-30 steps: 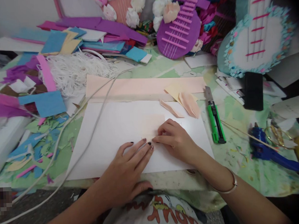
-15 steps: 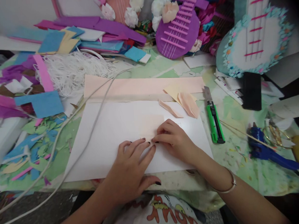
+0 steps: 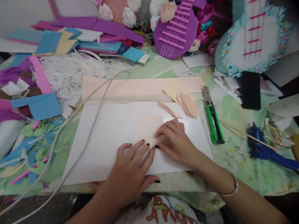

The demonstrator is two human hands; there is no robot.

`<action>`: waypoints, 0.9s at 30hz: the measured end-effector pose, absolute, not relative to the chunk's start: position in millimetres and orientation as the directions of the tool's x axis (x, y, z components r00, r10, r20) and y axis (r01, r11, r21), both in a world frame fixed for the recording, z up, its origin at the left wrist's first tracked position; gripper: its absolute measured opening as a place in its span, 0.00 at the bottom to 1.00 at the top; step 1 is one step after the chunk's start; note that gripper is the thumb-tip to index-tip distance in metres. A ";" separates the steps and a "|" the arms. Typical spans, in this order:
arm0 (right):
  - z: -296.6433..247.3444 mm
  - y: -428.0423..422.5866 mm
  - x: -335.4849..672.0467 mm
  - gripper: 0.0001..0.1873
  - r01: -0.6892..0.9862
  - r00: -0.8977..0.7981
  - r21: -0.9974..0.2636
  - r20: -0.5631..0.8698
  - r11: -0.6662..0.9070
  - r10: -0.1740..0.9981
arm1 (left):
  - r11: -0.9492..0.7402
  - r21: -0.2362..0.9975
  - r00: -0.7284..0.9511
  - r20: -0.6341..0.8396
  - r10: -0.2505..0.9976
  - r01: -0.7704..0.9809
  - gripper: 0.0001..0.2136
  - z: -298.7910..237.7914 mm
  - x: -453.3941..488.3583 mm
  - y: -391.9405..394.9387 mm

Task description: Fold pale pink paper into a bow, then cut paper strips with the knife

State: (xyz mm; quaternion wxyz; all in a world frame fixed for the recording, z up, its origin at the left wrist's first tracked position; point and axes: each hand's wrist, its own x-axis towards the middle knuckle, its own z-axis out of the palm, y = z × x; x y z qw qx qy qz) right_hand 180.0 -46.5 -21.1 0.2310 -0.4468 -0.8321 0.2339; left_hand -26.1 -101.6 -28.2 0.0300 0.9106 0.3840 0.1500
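Note:
A small pale peach piece of paper [image 3: 152,123] lies on a white sheet [image 3: 103,140], its near edge folded into a narrow strip. My left hand [image 3: 133,167] rests flat with fingers spread, the tips pressing along that folded edge. At the right end of the fold is my right hand [image 3: 177,140], its thumb and curled forefinger a little apart, touching or very near the paper. Behind it are peach paper petals [image 3: 188,104] and a cream scrap [image 3: 172,90]. A green box cutter [image 3: 214,124], blade out, lies to the right.
A long peach paper strip [image 3: 138,86] crosses behind the sheet. A white cable [image 3: 96,119] runs over the sheet's left side. Paper scraps [image 3: 30,157] and white string [image 3: 70,72] crowd the left. A blue glue gun [image 3: 261,146] and a phone [image 3: 251,91] lie right; decorated paper instruments [image 3: 177,31] stand behind.
My right thumb and forefinger have parted from a pinch, and the hand has shifted slightly right. My left hand stays nearly in place on the paper. The view has moved a little.

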 end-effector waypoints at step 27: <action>-22.1 -77.3 195.4 0.17 0.720 -0.557 -0.328 0.252 0.612 0.791 | -0.705 0.210 0.668 0.224 0.709 0.678 0.20 -25.1 -28.7 -102.7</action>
